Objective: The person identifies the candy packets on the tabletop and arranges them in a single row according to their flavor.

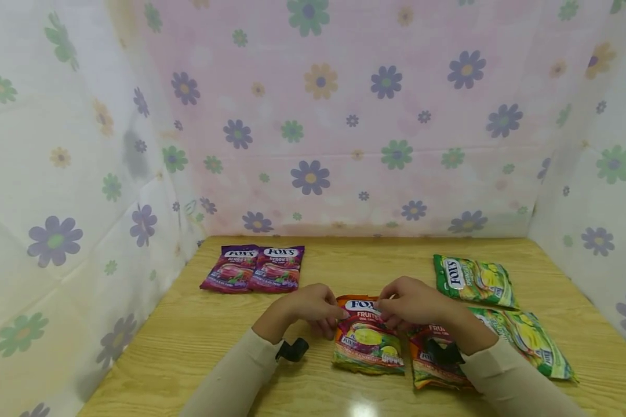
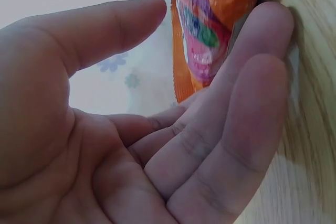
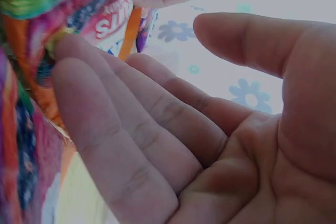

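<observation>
Closest in, a pair of cream long sleeves comes in over the pale wood-grain table. A crinkly orange-and-red plastic FOX'S Fruits bag sits partly hidden under the right forearm, so no idea if it touches its neighbour.

Just left of it, its twin, another shiny orange-and-red FOX'S Fruits pouch, lies face up around mid-table, between the hands. The left hand is at its left side, fingers loosely bent, thumb well off them. The right hand is at its upper right, fingers against the wrapper, thumb standing apart, so neither one's really gripping.

Over toward the table's right edge there's a green-and-yellow plastic FOX'S bag, with a matching green FOX'S packet just beyond. Near the far left corner, two purple FOX'S Berries bags lie side by side, and past the far edge hangs a pale flowery cloth.
</observation>
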Action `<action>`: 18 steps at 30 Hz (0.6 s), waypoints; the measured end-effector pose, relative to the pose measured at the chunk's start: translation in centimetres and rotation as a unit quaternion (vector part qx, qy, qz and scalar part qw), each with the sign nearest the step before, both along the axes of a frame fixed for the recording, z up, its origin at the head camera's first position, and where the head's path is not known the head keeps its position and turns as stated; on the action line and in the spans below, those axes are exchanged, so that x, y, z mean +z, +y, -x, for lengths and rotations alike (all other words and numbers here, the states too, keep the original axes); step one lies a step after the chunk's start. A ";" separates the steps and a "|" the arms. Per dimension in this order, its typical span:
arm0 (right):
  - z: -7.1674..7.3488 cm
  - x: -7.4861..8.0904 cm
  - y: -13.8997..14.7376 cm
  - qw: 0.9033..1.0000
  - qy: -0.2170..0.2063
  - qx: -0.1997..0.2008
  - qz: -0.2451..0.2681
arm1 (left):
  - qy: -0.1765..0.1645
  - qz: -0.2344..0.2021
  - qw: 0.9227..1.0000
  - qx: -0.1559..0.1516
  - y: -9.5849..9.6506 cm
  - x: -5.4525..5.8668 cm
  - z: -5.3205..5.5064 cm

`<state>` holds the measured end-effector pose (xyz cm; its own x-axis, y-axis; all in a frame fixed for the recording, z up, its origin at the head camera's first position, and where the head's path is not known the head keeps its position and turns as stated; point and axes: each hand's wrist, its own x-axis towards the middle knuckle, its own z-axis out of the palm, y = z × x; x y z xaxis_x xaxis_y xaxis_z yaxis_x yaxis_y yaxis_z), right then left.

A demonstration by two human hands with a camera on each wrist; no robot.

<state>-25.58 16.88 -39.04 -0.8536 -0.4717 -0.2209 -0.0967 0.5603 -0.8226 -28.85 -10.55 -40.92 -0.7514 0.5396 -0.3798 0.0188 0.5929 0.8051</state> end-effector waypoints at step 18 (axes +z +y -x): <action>-0.2 -0.5 -0.6 0.993 0.021 -0.081 -0.079 | -0.007 0.037 0.998 -0.042 -1.3 0.0 0.0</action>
